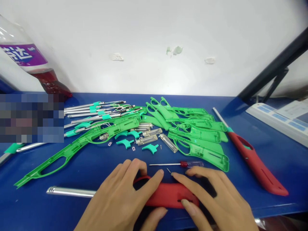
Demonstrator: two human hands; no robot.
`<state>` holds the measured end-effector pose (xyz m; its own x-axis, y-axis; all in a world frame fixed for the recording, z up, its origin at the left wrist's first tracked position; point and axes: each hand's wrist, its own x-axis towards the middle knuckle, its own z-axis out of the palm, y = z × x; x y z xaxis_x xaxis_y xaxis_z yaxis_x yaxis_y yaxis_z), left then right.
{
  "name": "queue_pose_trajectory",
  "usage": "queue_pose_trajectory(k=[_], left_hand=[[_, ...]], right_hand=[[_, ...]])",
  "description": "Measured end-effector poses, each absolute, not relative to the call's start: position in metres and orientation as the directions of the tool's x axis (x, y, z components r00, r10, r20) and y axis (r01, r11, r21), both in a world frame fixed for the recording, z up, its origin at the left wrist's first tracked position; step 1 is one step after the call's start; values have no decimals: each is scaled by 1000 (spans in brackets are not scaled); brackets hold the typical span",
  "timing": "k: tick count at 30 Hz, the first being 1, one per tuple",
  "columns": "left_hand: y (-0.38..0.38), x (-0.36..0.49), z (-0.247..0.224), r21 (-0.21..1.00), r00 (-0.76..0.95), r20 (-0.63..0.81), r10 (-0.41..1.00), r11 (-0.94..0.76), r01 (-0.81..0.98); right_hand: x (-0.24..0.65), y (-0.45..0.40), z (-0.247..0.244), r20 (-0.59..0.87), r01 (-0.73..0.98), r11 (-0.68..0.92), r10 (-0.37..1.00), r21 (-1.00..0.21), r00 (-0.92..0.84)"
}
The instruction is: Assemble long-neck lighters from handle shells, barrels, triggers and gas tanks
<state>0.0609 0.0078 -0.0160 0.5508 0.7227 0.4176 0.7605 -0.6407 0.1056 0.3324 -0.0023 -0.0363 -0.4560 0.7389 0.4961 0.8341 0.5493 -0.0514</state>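
A red lighter body point(166, 195) with a metal tube point(71, 192) pointing left lies near the table's front edge. My left hand point(125, 192) is closed around the body's left part, fingers over the handle loop. The fingers of my right hand point(209, 192) rest on the body's right end, thumb by its slot. Just beyond the fingertips lie a small screw point(168, 170) and a screwdriver point(190, 164) with a red and clear handle. Teal triggers point(150, 148) and clear fuel tanks point(168, 143) lie behind them.
Green shell halves point(202, 149) spread across the blue table point(96, 170), with metal tubes point(84, 113) at the left. Another red lighter point(257, 166) lies at the right near a power strip point(279, 120). A bottle point(29, 57) stands at the back left.
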Motion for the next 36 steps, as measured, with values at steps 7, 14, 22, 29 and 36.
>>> queue_pose_trajectory(k=[7,14,22,29,36], left_hand=[[9,64,-15,90,551,414,724,-635,767],[10,64,-17,48,565,390,727,-629,776],[8,64,-21,-11,575,364,732,-614,789],[10,63,-20,-16,578,364,731,-615,788],[10,63,-21,9,574,365,733,-620,785]], right_hand=[[331,-3,-37,482,835,549,743,-41,-464],[331,-4,-36,498,835,546,742,-59,-450],[329,-3,-38,480,839,539,758,-79,-441],[324,2,-27,465,856,501,793,-129,-394],[325,24,-9,431,788,544,809,-289,-400]])
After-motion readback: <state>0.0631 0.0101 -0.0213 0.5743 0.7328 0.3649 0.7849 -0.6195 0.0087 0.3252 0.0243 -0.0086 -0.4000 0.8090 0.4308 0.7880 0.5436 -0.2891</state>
